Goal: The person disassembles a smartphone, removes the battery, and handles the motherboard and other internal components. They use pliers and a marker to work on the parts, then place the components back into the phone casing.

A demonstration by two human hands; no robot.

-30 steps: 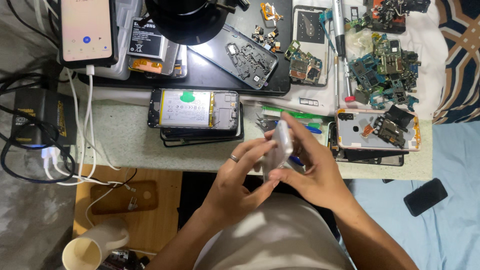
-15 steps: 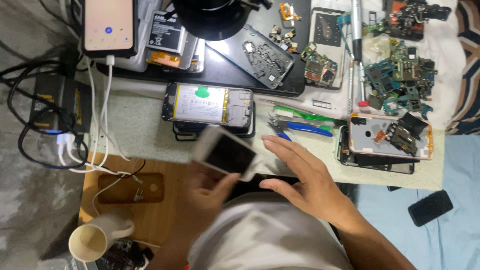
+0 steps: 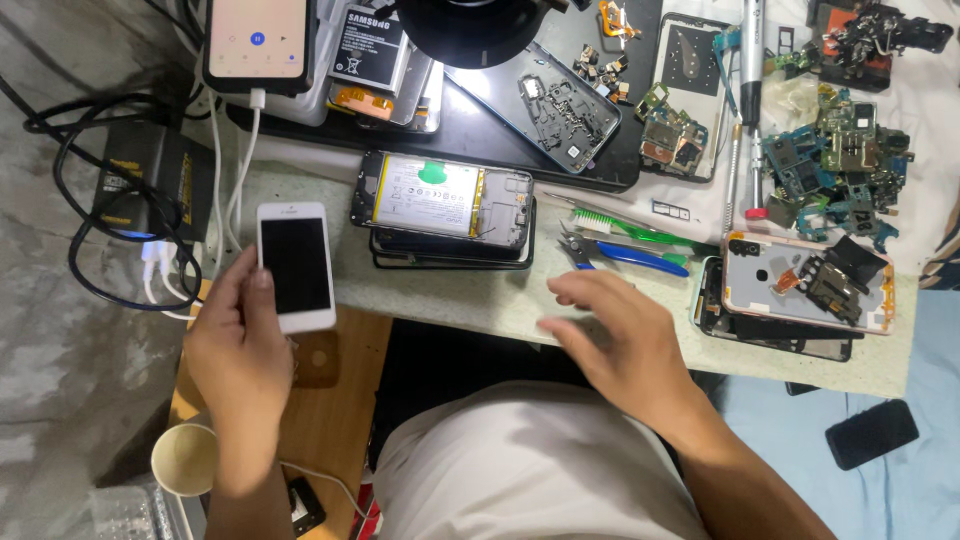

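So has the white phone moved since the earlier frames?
Yes. The white phone, in the left hand, went leftward, from below the opened phone to its left.

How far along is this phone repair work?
The white phone looks closed up, screen dark, held in the left hand at the table's left edge. The right hand hovers empty near the blue pliers. An opened phone with its battery showing and loose circuit boards lie unassembled.
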